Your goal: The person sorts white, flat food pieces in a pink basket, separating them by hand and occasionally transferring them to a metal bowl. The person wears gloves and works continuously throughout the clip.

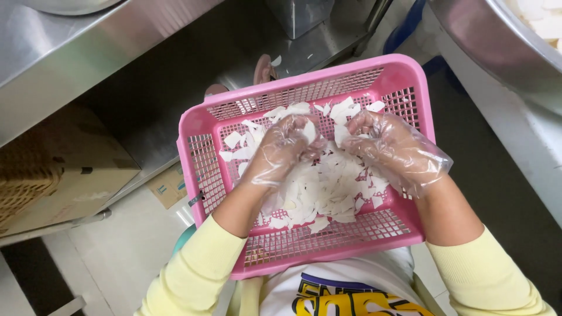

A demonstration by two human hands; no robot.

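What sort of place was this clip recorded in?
Probably a commercial kitchen or food-prep room: a stainless-steel worktable, a large steel bowl, and hands in clear plastic gloves, left hand, right hand, working thin white slices in a pink plastic basket.

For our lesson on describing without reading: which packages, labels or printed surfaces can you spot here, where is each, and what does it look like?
Brown cardboard box: left, under the steel counter, rectangular, plain.
Small tan cardboard piece with blue print: on the floor, left of the pink plastic basket, flat.
White shirt with yellow, purple and black printed lettering: bottom centre, below the basket.
No screens or signs.
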